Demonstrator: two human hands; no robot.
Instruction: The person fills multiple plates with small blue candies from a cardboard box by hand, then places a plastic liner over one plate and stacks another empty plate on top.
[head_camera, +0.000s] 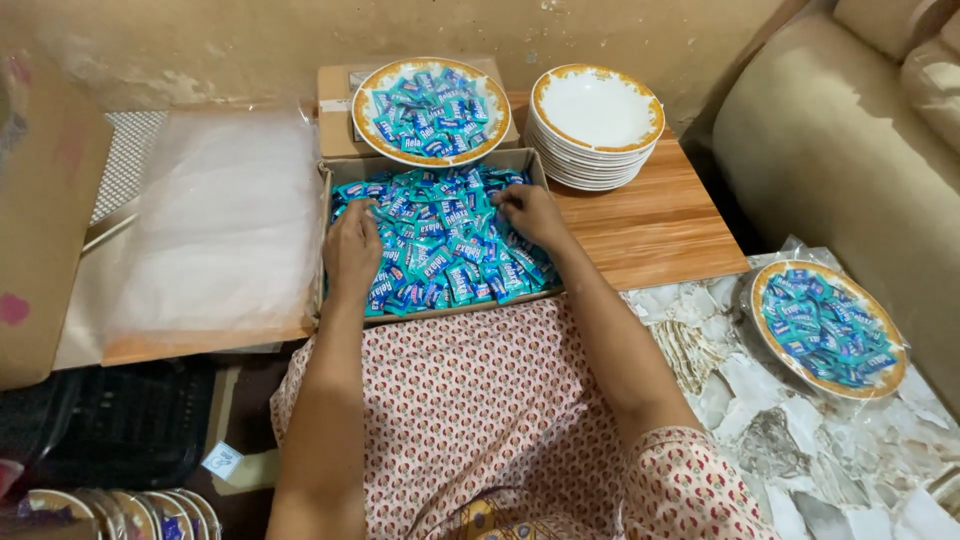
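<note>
The fingers (372, 216) of both hands are buried among the sweets; plates (120, 512) at seven o'clock are cut off.

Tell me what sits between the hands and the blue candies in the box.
Nothing visible does. The left hand and right hand rest directly on the blue candies in the open cardboard box.

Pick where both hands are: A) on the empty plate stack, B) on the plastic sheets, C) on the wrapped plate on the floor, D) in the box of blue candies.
D: the left hand and right hand both rest on the candies inside the box.
</note>
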